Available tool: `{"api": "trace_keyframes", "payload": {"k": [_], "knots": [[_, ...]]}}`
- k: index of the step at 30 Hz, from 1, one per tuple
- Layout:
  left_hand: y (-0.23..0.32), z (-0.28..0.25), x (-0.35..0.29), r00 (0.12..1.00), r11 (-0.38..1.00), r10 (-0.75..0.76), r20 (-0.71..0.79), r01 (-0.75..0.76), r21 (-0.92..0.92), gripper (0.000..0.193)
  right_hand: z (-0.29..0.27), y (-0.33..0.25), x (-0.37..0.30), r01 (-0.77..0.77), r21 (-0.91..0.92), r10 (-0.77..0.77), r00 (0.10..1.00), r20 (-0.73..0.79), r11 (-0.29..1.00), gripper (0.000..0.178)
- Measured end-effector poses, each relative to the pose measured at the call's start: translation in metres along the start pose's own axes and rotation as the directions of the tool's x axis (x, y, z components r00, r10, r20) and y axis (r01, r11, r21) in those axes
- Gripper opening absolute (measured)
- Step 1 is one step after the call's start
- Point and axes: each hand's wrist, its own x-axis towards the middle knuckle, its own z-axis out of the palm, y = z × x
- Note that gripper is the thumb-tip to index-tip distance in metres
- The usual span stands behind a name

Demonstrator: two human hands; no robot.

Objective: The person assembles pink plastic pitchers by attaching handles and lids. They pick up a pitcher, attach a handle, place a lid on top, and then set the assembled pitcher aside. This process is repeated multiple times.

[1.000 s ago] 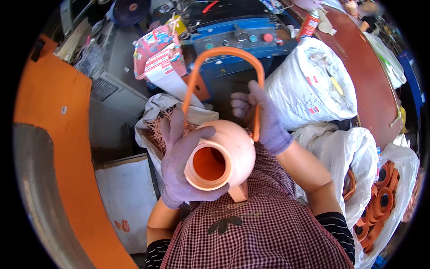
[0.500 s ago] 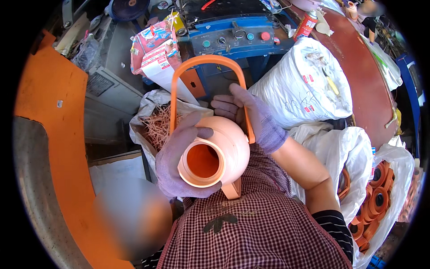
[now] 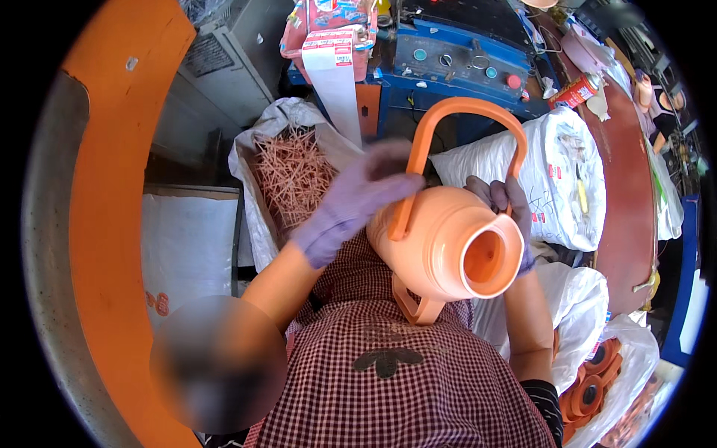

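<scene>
An orange plastic jug (image 3: 441,235) with a round mouth and a side grip at its base is held in front of my checked apron, tilted with its mouth to the lower right. An arched orange carrying handle (image 3: 470,106) rises over its body. My right hand (image 3: 515,213), in a purple-grey glove, is closed around the handle's right end beside the jug's neck. At the handle's left end is my gloved left hand (image 3: 362,194), its fingers stretched out and thumb apart, partly blurred. Whether it presses on the handle I cannot tell.
A white sack (image 3: 295,175) of thin pinkish plastic scraps stands left of the jug. Behind is a blue control panel (image 3: 463,63) with buttons. A full white sack (image 3: 567,179) and a bag of orange rings (image 3: 590,388) are at right. An orange machine frame (image 3: 112,224) curves along the left.
The jug has moved right and turned, so its mouth faces lower right. My left hand has left the mouth for the handle's left end. My right hand has shifted right with the handle.
</scene>
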Motion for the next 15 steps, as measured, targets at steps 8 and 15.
{"api": "trace_keyframes", "payload": {"k": [8,15], "knots": [[-0.058,-0.003,0.014,0.981,0.942,0.021,0.194,0.046,-0.333,0.048,0.002,0.01,-0.009,0.064,0.074,-0.059,0.996,-0.065,0.995,0.039],[-0.06,0.02,0.018,0.964,0.96,0.263,0.033,-0.258,-0.112,0.031,0.017,0.011,-0.017,0.061,-0.149,-0.002,0.93,0.366,0.987,0.032]]}}
